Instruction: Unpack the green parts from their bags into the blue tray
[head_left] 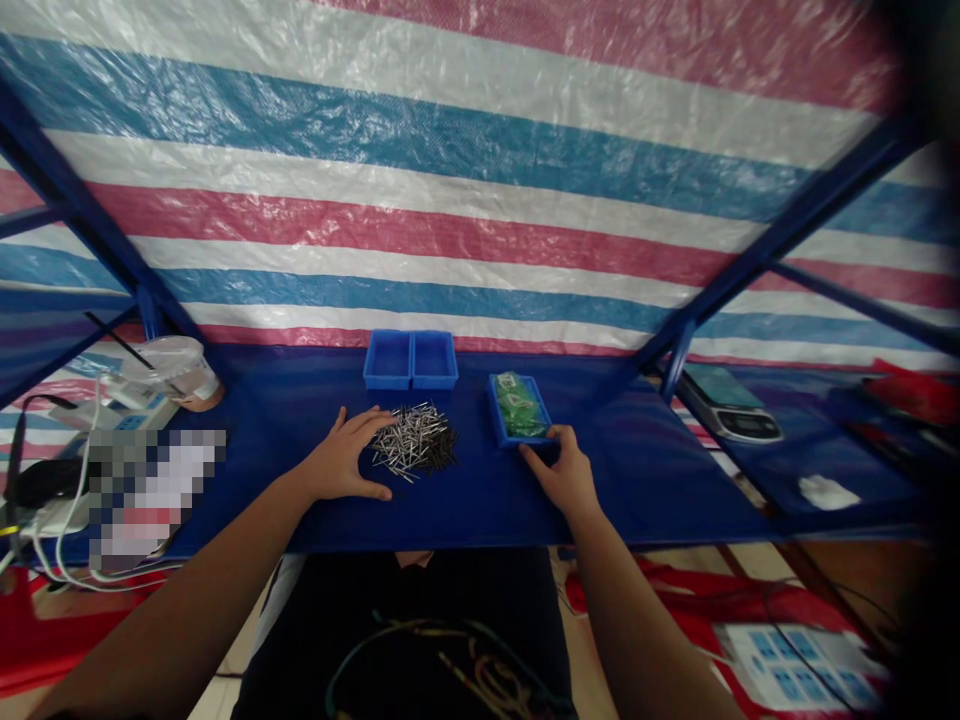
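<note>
A pile of thin metal pieces (414, 440), silvery on the left and darker on the right, lies on the blue table. My left hand (349, 457) rests at the pile's left side, thumb and fingers apart, fingertips at its edge. To the right, a blue bin (499, 422) holds green plastic packets (517, 405). The thumb and fingers of my right hand (564, 470) grip that bin's near right corner. Two joined blue bins (411, 362) with nothing visible inside stand behind the pile.
A lidded plastic cup (187, 375) with a straw, a power strip (154, 408) and white cables are at the left. A digital scale (739, 415) and crumpled white material (826, 492) lie at the right. Blue frame bars slope up on both sides before a striped sheet (420, 230).
</note>
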